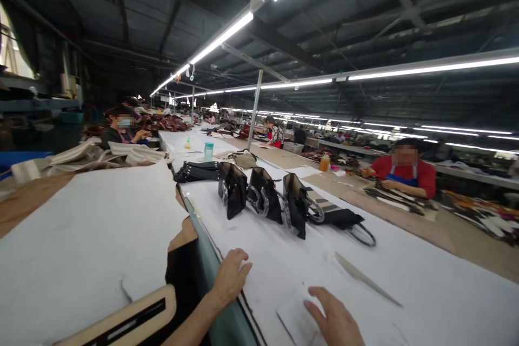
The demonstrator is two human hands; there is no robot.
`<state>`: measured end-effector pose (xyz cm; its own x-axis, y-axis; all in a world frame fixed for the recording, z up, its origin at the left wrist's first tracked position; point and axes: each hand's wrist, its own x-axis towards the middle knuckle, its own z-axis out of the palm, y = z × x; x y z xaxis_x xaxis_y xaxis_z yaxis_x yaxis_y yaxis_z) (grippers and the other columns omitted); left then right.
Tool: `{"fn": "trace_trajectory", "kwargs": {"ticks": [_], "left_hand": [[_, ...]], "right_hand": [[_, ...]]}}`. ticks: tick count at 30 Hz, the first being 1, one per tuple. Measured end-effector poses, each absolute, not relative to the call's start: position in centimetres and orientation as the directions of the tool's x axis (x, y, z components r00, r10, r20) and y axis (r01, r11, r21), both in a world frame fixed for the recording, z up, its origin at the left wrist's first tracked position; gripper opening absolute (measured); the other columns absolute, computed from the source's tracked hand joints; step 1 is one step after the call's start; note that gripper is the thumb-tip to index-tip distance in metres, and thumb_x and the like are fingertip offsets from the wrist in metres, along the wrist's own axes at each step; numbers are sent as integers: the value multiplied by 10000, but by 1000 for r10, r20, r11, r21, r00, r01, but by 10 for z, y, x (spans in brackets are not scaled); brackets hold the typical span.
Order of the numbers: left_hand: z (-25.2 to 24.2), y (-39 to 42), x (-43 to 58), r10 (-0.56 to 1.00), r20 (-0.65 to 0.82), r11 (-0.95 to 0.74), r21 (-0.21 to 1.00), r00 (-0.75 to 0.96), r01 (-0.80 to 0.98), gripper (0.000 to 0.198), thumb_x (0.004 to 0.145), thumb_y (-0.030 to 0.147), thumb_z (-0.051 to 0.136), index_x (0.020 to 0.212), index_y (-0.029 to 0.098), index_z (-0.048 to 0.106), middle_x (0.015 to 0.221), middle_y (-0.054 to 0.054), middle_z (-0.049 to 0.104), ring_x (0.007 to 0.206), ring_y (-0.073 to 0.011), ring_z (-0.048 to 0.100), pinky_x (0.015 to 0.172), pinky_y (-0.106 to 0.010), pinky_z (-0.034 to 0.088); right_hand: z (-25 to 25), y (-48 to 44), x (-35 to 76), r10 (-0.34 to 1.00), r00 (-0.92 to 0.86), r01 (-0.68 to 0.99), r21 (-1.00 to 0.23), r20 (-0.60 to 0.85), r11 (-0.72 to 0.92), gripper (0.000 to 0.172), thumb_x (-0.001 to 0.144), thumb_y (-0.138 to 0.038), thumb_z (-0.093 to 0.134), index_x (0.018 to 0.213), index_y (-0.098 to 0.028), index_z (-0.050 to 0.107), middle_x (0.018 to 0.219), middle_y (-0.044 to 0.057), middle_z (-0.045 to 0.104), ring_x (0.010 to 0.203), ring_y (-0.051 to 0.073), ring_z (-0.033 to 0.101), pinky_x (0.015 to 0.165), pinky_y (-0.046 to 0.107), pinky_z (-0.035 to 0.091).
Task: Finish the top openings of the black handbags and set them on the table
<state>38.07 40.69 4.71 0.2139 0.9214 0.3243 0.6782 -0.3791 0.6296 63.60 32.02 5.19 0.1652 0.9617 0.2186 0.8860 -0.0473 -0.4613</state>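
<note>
My left hand (230,277) rests on the near edge of the long white worktable (425,281), fingers loosely curled over the edge with nothing in them. My right hand (334,320) lies flat on the white surface at the bottom, fingers stretched out, touching a pale sheet (294,319). A thin pale strip (365,278) lies on the table just beyond my right hand. Three upright black handbags (263,194) stand in a row farther up the table, with another black bag (338,216) lying flat beside them.
A large white sheet (89,238) covers the table on my left, with a beige and black piece (130,319) at its near corner. A person in red (403,173) works at the right-hand table; another sits at far left (121,127). A teal cup (208,150) stands farther up.
</note>
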Motion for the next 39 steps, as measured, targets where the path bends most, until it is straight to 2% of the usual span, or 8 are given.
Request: {"fn": "trace_trajectory", "kwargs": {"ticks": [6, 10, 12, 18, 26, 32, 34, 39], "left_hand": [[33, 430, 400, 941, 310, -290, 519, 139, 804, 225, 834, 277, 377, 875, 186, 579, 983, -37, 550, 925, -192, 460, 820, -304, 340], [31, 430, 398, 941, 286, -311, 516, 182, 798, 213, 806, 232, 402, 939, 202, 565, 1041, -34, 523, 954, -196, 436, 831, -310, 322], [30, 429, 398, 943, 279, -309, 526, 183, 793, 219, 802, 216, 399, 946, 204, 563, 1051, -37, 516, 955, -201, 431, 838, -316, 316], [28, 434, 400, 948, 271, -296, 568, 166, 768, 217, 794, 213, 420, 949, 214, 571, 1064, -49, 516, 964, -221, 428, 841, -338, 311], [23, 433, 400, 964, 218, -257, 599, 154, 759, 242, 787, 234, 442, 991, 216, 571, 1088, -55, 509, 994, -232, 412, 884, -360, 290], [28, 435, 403, 977, 164, -208, 615, 135, 760, 213, 749, 258, 498, 942, 204, 569, 1058, -49, 508, 973, -226, 403, 876, -361, 290], [28, 435, 403, 979, 154, -201, 621, 133, 758, 215, 742, 270, 512, 937, 200, 566, 1056, -50, 508, 967, -225, 403, 872, -362, 291], [28, 435, 403, 981, 141, -195, 623, 136, 757, 205, 752, 264, 494, 938, 209, 561, 1071, -49, 500, 966, -226, 401, 866, -369, 297]], "right_hand": [[119, 416, 624, 968, 212, 853, -508, 135, -116, 490, 788, -427, 423, 1202, -166, 441, 1123, 113, 597, 1013, 234, 556, 847, 336, 417], [120, 482, 598, 955, 241, 847, -518, 171, -121, 688, 762, -424, 500, 1349, -208, 211, 1197, 115, 535, 1100, 257, 493, 892, 363, 365], [116, 506, 581, 954, 258, 832, -536, 153, -139, 732, 753, -456, 510, 1366, -242, 172, 1171, 111, 542, 1085, 266, 503, 876, 376, 373], [111, 554, 542, 929, 368, 743, -611, 30, -274, 640, 714, -594, 486, 1162, -137, 493, 1114, 193, 531, 1058, 319, 503, 822, 433, 408], [111, 600, 519, 920, 391, 622, -747, 37, -234, 431, 829, -456, 464, 1159, -179, 481, 1087, 78, 565, 980, 208, 537, 824, 423, 440], [110, 620, 524, 962, 273, 570, -802, -22, -180, 317, 826, -408, 503, 963, -133, 578, 903, 38, 631, 782, 139, 598, 709, 328, 492], [108, 623, 523, 955, 293, 583, -783, -44, -215, 363, 792, -443, 534, 964, -126, 578, 934, 63, 629, 818, 162, 600, 720, 346, 490], [102, 626, 507, 875, 484, 617, -704, -12, -351, 726, 672, -590, 557, 1172, -71, 467, 1175, 261, 478, 1027, 363, 521, 770, 474, 443]]}}
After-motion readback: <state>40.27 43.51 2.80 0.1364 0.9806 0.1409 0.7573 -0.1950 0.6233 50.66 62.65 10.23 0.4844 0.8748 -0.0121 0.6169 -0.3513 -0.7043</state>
